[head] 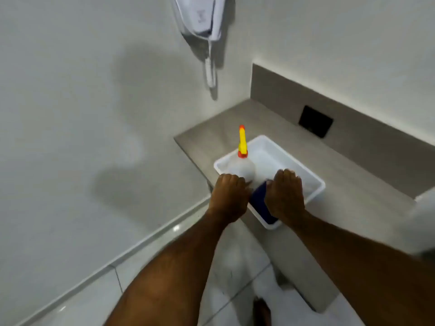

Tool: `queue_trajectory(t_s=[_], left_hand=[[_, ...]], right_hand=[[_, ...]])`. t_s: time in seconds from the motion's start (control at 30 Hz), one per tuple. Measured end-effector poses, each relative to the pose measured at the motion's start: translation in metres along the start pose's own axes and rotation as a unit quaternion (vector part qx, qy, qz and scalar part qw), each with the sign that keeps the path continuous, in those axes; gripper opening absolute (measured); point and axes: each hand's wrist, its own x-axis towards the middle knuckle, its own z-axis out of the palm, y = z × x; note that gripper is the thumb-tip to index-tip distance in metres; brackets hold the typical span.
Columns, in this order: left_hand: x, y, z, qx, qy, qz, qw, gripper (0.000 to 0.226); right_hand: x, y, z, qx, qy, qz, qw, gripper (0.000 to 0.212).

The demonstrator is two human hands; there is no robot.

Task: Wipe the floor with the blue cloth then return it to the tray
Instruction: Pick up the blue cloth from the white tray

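A white tray (315,184) stands on a grey counter. The dark blue cloth (257,200) lies in the tray's near corner, partly hidden by my hands. My right hand (286,195) rests on the cloth with fingers curled down onto it. My left hand (228,198) is at the tray's near left edge, fingers curled, touching the cloth's left side and the base of a clear spray bottle (247,169) with a yellow and orange nozzle. Whether either hand truly grips the cloth is hard to tell.
The grey counter (353,208) runs right along a wall with a black outlet (316,124). A white wall phone (204,24) hangs above. Glossy white floor tiles (235,267) and a skirting lie below; a foot (261,311) shows at the bottom.
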Motion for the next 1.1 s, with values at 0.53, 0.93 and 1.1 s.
queue_trajectory(t_s=[0.53, 0.93, 1.1], left_hand=[[0.065, 0.038, 0.056, -0.044, -0.268, -0.215, 0.938, 0.035], [0.044, 0.015, -0.042, -0.445, -0.183, -0.159, 0.862, 0.024], [-0.019, -0.034, -0.088, -0.525, -0.150, -0.153, 0.824, 0.031]], right_hand=[[0.050, 0.040, 0.037, 0.084, -0.301, 0.114, 0.943, 0.057], [0.049, 0.040, -0.044, 0.525, -0.287, 0.109, 0.794, 0.025], [-0.005, -0.014, -0.069, 0.657, -0.372, 0.138, 0.641, 0.030]])
